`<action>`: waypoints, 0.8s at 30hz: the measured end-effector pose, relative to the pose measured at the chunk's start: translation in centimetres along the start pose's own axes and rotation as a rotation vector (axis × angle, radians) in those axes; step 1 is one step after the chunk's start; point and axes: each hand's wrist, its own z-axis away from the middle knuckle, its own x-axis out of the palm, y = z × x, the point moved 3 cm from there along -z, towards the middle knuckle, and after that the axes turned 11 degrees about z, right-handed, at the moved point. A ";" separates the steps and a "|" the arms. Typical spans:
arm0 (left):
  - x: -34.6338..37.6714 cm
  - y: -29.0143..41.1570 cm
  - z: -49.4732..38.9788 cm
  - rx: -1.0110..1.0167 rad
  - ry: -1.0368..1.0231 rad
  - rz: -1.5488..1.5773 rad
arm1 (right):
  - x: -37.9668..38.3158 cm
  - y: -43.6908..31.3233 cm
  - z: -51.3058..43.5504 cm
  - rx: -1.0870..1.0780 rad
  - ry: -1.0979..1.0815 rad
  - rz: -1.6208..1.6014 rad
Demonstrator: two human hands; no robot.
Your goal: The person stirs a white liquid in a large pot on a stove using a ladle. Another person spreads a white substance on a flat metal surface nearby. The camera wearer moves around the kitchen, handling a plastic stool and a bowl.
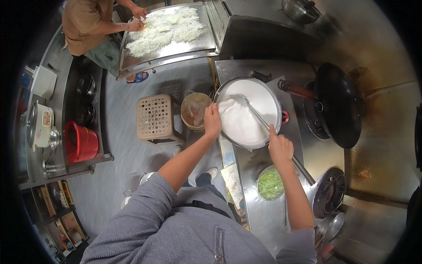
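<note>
A wide round metal pot [280, 109] full of smooth white liquid [244, 123] stands on the steel counter before me. My left hand [213, 120] grips its near-left rim. With my right hand [281, 147] I hold the long metal handle of a ladle [258, 115], index finger stretched along it. The ladle's head lies in the liquid near the pot's far-left side, partly coated white. Its handle slants over the right rim and sticks out beyond my wrist. Beside my right forearm sits a bowl of chopped greens [269, 183] under clear film.
A black wok [341, 105] leans tilted at the right, above a burner. Another burner [329, 193] is nearer. Left of the pot stand a bucket [194, 123] and a plastic stool [156, 117]. A co-worker's hands [135, 24] touch white shreds [171, 29] on a steel table.
</note>
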 end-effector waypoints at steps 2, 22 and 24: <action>0.0 0.0 0.0 -0.012 -0.028 -0.014 | 0.0 0.6 -0.6 0.028 -0.002 -0.024; 0.5 0.1 0.2 -0.034 0.073 -0.022 | -1.4 8.6 0.5 0.012 -0.434 -0.327; 0.3 -0.1 0.2 -0.029 0.075 -0.040 | -3.4 8.2 0.9 0.037 -0.583 -0.450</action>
